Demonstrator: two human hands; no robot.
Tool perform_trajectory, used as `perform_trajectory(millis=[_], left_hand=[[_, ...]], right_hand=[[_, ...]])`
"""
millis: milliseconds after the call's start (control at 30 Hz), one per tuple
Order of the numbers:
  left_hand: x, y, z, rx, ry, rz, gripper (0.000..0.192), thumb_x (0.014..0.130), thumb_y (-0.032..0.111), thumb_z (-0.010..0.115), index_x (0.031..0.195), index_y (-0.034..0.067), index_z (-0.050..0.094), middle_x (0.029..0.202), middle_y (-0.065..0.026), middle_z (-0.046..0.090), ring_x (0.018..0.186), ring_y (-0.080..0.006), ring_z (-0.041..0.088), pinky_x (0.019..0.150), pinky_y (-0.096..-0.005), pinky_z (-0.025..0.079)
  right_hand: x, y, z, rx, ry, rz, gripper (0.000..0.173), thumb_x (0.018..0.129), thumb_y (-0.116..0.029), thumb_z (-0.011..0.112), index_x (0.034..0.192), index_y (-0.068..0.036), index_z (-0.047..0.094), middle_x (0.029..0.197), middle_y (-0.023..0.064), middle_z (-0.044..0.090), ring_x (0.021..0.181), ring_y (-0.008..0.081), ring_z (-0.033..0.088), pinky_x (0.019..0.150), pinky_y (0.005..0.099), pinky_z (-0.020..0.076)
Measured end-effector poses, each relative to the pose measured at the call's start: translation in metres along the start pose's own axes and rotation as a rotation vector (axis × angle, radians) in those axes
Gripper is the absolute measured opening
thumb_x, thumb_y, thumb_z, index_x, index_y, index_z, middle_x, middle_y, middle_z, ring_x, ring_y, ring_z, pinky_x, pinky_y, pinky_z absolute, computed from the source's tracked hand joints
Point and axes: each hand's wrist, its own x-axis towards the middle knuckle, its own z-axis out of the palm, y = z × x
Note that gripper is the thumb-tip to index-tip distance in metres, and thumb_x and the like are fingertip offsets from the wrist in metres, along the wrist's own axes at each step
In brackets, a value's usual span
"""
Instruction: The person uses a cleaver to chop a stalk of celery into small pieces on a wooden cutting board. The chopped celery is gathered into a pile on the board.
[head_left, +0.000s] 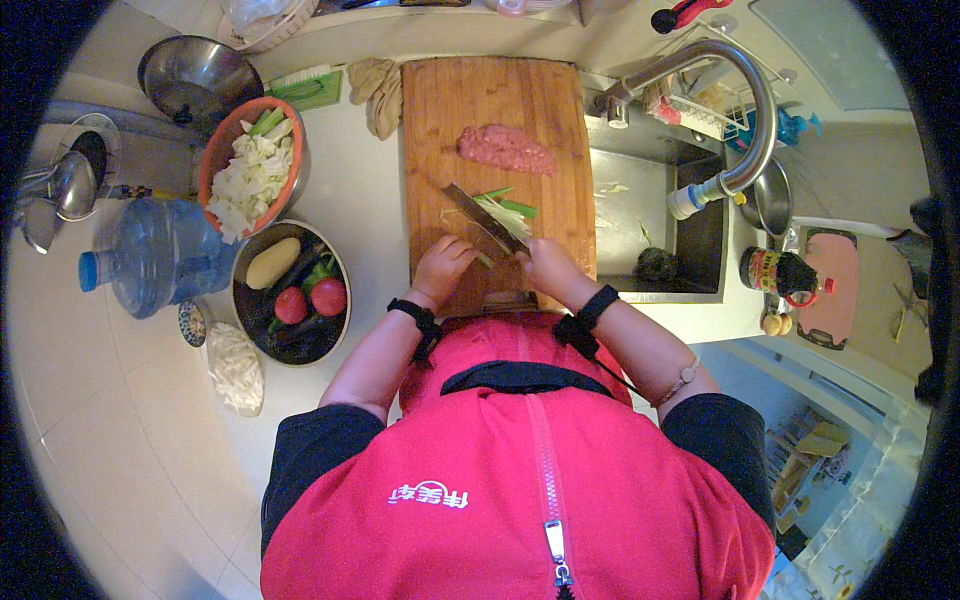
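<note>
A wooden cutting board (495, 97) lies on the counter before me. My right hand (551, 268) is closed on the handle of a kitchen knife (484, 217), its blade slanting up to the left over the board. Cut green onion (516, 208), white and green pieces, lies along the blade's right side. My left hand (444, 268) rests at the board's lower left, left of the blade, fingertips on a short pale green stalk (484, 259). Farther up the board is a flat mound of minced meat (508, 148).
Left are an orange-rimmed colander (303, 154) of chopped cabbage, a bowl (346, 270) of vegetables, a water jug (165, 251) and a steel bowl (199, 79). A brown cloth (379, 94) touches the board's left edge. Right are a sink (637, 180), its arched faucet (765, 112) and a jar (765, 270).
</note>
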Motion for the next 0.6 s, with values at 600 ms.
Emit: perform_trajectory(millis=[600], left_hand=[[0.012,0.001,0.008,0.041,-0.011,0.027,0.024,0.074,0.010,0.055,0.095,0.007,0.067,0.103,-0.0056,0.064,0.099,-0.0242,0.057,0.086,-0.0332,0.050]], right_hand=[[-0.036,-0.005,-0.012,-0.177,-0.135,-0.025,0.014,0.082,-0.013,0.053,0.083,0.000,0.058,0.074,0.0255,0.062,0.072,0.0437,0.062,0.066,0.0524,0.0495]])
